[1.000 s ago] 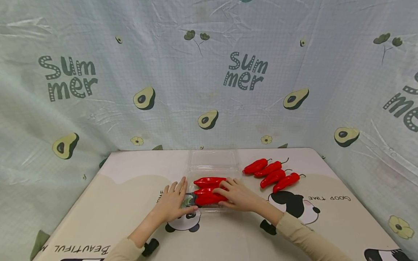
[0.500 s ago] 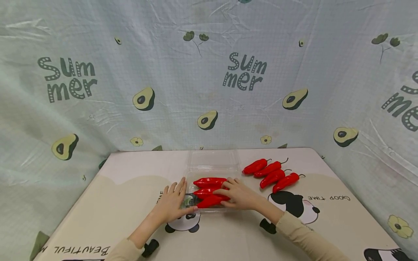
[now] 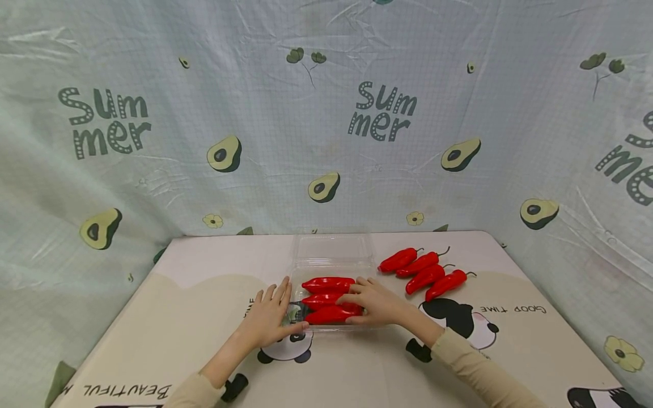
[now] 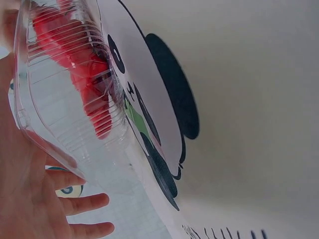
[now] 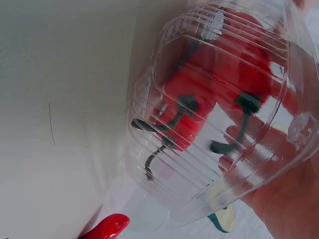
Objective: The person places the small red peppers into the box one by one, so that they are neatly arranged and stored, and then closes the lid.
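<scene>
Three red chili peppers lie crosswise in the clear plastic clamshell box [image 3: 331,328], its lid [image 3: 334,247] folded back. The right hand [image 3: 380,304] reaches over the box's right side and holds the stem end of the nearest chili pepper [image 3: 331,315] between thumb and fingers. Behind it lie the middle chili pepper [image 3: 318,301] and the rear chili pepper [image 3: 326,284]. Dark green stems [image 5: 187,107] show through the ribbed wall in the right wrist view. The left hand [image 3: 267,320] rests against the box's left side with its fingers straight, as the left wrist view also shows.
Several loose red chili peppers [image 3: 425,277] lie on the table to the right of the box. The tablecloth [image 3: 204,317] carries printed pandas and lettering. A curtain with avocado prints [image 3: 255,113] hangs behind the table and at both sides.
The nearest chili pepper has turned and shifted toward the front wall, and now lies level with the others. The right hand has moved slightly right. The left hand stays in place.
</scene>
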Motion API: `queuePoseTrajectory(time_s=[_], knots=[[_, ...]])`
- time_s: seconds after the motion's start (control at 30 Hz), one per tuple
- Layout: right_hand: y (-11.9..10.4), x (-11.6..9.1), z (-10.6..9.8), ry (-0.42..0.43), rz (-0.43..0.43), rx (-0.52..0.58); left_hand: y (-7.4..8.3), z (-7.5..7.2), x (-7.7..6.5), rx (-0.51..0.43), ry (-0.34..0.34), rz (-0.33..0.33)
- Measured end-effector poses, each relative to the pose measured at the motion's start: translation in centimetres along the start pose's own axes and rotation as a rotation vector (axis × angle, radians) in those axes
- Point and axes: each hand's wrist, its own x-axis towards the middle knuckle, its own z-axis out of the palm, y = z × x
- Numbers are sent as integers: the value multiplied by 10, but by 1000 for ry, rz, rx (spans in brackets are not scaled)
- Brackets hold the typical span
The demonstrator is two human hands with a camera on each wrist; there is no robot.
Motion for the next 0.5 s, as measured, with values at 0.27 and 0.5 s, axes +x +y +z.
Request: queuePoseTrajectory(time_s=[0.27, 0.5], knots=[[1, 0, 0, 4, -5, -1, 0, -1, 0, 3, 2, -1], [3, -1, 1, 13, -11, -6, 1, -1, 0, 0, -2, -3]])
